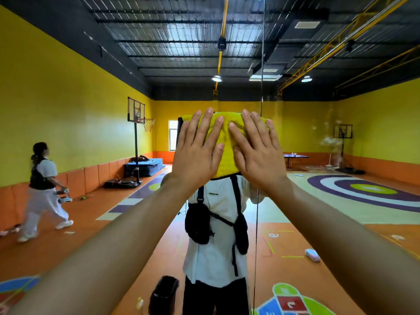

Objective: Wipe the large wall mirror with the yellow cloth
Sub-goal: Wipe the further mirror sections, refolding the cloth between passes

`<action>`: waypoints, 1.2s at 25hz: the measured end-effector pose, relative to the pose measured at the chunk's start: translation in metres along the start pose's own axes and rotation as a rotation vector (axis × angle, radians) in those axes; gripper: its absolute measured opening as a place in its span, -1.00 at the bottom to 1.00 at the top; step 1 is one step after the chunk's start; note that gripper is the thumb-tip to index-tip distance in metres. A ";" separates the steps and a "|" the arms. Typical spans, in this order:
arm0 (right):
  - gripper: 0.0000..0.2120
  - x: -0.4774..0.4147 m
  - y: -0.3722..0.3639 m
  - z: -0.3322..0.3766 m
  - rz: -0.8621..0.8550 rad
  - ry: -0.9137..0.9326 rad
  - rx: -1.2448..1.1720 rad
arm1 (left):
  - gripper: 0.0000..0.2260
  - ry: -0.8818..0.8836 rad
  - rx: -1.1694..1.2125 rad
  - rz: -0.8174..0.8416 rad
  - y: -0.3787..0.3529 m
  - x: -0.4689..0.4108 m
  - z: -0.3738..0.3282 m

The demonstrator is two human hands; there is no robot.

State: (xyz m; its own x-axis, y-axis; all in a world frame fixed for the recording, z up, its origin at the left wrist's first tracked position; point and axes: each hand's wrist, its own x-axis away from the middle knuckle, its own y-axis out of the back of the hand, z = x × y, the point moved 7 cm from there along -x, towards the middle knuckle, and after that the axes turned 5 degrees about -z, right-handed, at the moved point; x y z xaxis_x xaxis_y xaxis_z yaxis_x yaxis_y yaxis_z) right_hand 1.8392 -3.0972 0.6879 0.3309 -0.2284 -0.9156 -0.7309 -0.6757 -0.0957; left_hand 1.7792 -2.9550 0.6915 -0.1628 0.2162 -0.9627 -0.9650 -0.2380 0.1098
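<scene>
Left hand point(197, 154), right hand point(258, 155) flat on yellow cloth point(227, 161)

The left hand point(195, 155) and right hand point(259, 155) have short nails, and the forearms are bare. Reflected, the person wears a white short-sleeved T-shirt point(218, 258) with small dark chest lettering point(213, 194), black harness straps point(236, 196), black pouches point(197, 223) and black trousers point(216, 301).
</scene>
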 end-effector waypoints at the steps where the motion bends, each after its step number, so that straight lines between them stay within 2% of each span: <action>1: -0.49 0.009 0.001 0.004 0.014 -0.001 0.003 | -0.48 0.002 -0.005 0.007 -0.002 0.011 -0.003; 18: -0.45 0.210 0.021 0.085 0.209 -0.014 -0.095 | -0.47 0.012 0.079 0.051 -0.019 0.218 -0.061; 30: -0.46 0.338 0.029 0.135 0.221 -0.035 -0.150 | -0.44 -0.003 0.171 0.085 -0.036 0.351 -0.095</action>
State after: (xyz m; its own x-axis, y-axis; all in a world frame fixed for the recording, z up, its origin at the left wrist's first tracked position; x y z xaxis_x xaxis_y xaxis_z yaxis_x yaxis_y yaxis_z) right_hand 1.8492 -3.0991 0.3223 0.1504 -0.3590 -0.9211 -0.6853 -0.7094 0.1646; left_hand 1.7766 -2.9601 0.3262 -0.2460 0.2053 -0.9473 -0.9685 -0.0915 0.2317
